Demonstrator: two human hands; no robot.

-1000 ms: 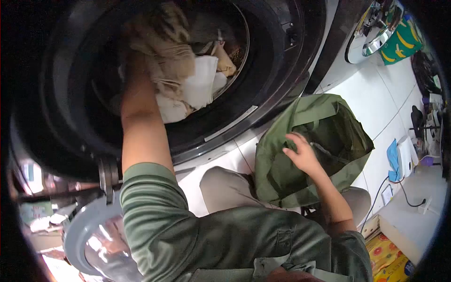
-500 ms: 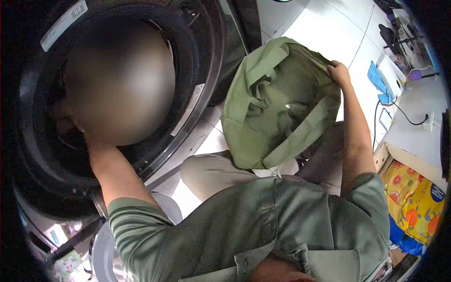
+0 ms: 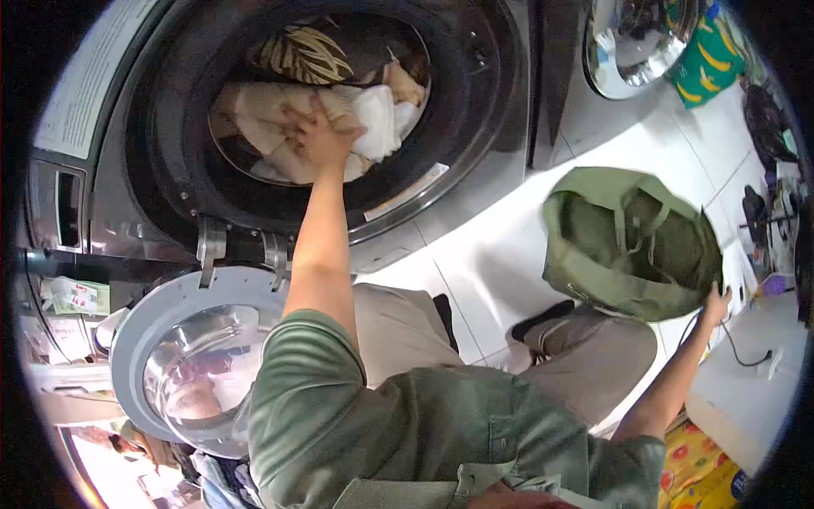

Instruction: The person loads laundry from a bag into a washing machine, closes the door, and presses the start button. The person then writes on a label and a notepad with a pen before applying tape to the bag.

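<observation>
The right hand's (image 3: 718, 305) fingers are closed on the rim of one green bag (image 3: 610, 288), whose open mouth has straps inside. One round door (image 3: 129, 356) stands open below the first machine (image 3: 496, 170). In its drum (image 3: 182, 127) lie at least four cloths: one beige (image 3: 263, 110), one white (image 3: 377, 123), one tan (image 3: 403, 85), one dark and pale-striped (image 3: 305, 55). The left hand (image 3: 326, 140) touches the beige one, fingers spread wide. Farther off are a second machine (image 3: 564, 110) and one banana-print bag (image 3: 712, 59).
</observation>
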